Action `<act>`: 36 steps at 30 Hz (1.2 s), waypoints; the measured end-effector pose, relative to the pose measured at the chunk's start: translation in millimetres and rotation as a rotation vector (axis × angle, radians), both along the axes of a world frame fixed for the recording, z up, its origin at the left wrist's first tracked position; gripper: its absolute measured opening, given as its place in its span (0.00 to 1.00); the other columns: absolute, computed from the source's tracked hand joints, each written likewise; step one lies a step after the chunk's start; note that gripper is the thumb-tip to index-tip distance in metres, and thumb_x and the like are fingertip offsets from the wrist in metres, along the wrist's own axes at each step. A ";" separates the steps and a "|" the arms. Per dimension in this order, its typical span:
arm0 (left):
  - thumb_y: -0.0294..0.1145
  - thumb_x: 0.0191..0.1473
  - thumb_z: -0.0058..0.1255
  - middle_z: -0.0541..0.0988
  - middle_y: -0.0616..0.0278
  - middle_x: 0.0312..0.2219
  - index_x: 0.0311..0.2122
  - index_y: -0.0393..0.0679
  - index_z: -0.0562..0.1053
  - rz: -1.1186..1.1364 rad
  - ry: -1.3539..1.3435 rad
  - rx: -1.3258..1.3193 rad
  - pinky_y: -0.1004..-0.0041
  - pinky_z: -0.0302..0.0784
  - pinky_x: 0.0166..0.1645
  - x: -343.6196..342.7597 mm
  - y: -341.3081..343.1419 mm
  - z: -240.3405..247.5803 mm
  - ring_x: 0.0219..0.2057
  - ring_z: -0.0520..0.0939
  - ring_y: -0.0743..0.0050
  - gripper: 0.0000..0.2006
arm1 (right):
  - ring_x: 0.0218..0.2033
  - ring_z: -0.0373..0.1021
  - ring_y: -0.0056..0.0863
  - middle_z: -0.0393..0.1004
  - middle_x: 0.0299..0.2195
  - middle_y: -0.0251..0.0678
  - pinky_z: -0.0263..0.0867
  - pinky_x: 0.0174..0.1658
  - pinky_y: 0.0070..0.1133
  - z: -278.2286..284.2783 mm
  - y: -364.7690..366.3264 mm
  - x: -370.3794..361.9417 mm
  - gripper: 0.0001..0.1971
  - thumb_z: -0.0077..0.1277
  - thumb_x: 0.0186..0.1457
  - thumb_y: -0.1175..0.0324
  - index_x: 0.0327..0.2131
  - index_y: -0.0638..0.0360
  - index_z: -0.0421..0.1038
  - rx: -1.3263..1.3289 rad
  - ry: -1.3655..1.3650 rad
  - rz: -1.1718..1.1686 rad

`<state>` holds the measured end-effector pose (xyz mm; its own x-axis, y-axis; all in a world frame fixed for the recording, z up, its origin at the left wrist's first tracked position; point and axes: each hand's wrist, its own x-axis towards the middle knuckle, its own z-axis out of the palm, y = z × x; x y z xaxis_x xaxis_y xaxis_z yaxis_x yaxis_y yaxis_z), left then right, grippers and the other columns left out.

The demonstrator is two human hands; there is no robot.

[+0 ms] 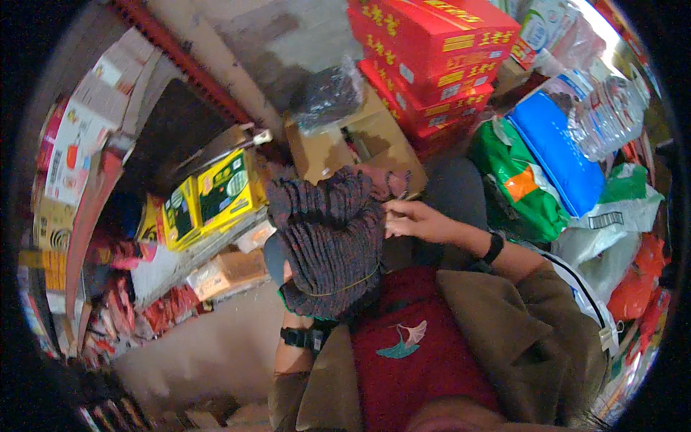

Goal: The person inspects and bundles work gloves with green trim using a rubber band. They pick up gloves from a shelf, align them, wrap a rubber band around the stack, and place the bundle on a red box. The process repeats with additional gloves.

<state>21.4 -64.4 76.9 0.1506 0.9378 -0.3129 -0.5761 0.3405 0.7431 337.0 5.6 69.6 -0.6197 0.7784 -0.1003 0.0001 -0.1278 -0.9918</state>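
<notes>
A thick bundle of dark grey knitted work gloves (327, 248) is held up in front of my chest. A thin yellow band runs round its lower part, and green edging shows at the bottom. My left hand (288, 271) holds the bundle from the left and behind; the gloves hide most of its fingers. On the bundle's right side, my right hand (412, 221) has its fingers closed at the edge of the gloves. A brownish-pink knitted piece (389, 182) sticks out at the top, just above the right fingers.
An open cardboard box (381, 147) with a black plastic-wrapped pack (327, 97) stands ahead. Red cartons (439, 65) are stacked behind it. Yellow-and-black packs (216, 194) lie at left on a shelf. Green (518, 180) and blue packages (558, 151) and bottles (608, 119) crowd the right.
</notes>
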 end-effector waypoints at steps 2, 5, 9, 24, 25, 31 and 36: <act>0.50 0.58 0.52 0.68 0.51 0.60 0.65 0.41 0.60 -0.019 0.001 0.013 0.52 0.66 0.64 7.0 9.6 -1.5 0.58 0.71 0.51 0.35 | 0.47 0.68 0.18 0.73 0.46 0.31 0.65 0.51 0.22 1.4 -1.2 -1.5 0.21 0.51 0.64 0.60 0.57 0.59 0.63 0.051 -0.097 -0.012; 0.50 0.58 0.52 0.68 0.52 0.59 0.64 0.41 0.60 -0.059 -0.001 0.047 0.53 0.66 0.63 18.2 28.0 -0.9 0.58 0.71 0.51 0.34 | 0.58 0.61 0.24 0.65 0.57 0.34 0.59 0.61 0.25 7.6 -3.4 -2.6 0.27 0.51 0.64 0.65 0.62 0.61 0.56 -0.022 0.047 -0.025; 0.49 0.58 0.52 0.69 0.52 0.59 0.64 0.41 0.60 -0.119 -0.024 0.096 0.53 0.67 0.63 27.6 49.4 0.5 0.58 0.71 0.51 0.34 | 0.61 0.58 0.28 0.61 0.60 0.36 0.55 0.64 0.27 14.0 4.0 0.5 0.36 0.55 0.61 0.60 0.66 0.61 0.48 -0.097 0.189 -0.088; 0.40 0.52 0.59 0.70 0.52 0.56 0.65 0.36 0.55 -0.289 0.330 0.348 0.65 0.66 0.61 91.1 120.8 87.1 0.55 0.72 0.61 0.39 | 0.66 0.52 0.35 0.51 0.66 0.44 0.48 0.68 0.30 93.8 16.4 28.9 0.52 0.62 0.53 0.64 0.70 0.57 0.33 0.155 0.086 -0.369; 0.39 0.52 0.59 0.69 0.52 0.56 0.66 0.35 0.54 -0.293 0.388 0.403 0.66 0.65 0.61 96.9 125.6 98.5 0.55 0.72 0.62 0.40 | 0.66 0.51 0.35 0.50 0.66 0.44 0.47 0.68 0.30 99.8 19.4 35.0 0.53 0.63 0.52 0.64 0.70 0.58 0.32 0.111 0.097 -0.369; 0.37 0.51 0.61 0.68 0.49 0.57 0.68 0.34 0.49 -0.295 0.543 0.625 0.67 0.62 0.62 122.9 151.7 160.2 0.57 0.70 0.62 0.46 | 0.66 0.52 0.33 0.53 0.66 0.42 0.47 0.68 0.30 134.5 30.2 40.4 0.54 0.65 0.50 0.63 0.69 0.62 0.35 0.396 0.210 -0.397; 0.42 0.53 0.61 0.66 0.46 0.58 0.68 0.37 0.50 -0.331 0.569 0.745 0.66 0.62 0.62 152.0 167.5 195.6 0.58 0.69 0.61 0.45 | 0.61 0.60 0.33 0.63 0.60 0.40 0.52 0.66 0.31 163.4 39.7 46.7 0.44 0.64 0.49 0.66 0.65 0.62 0.50 0.210 0.395 -0.566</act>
<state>173.4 103.0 272.5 0.4504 0.8622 0.2320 -0.0274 -0.2464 0.9688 383.6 45.3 233.0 -0.0748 0.9691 0.2349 -0.3733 0.1912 -0.9078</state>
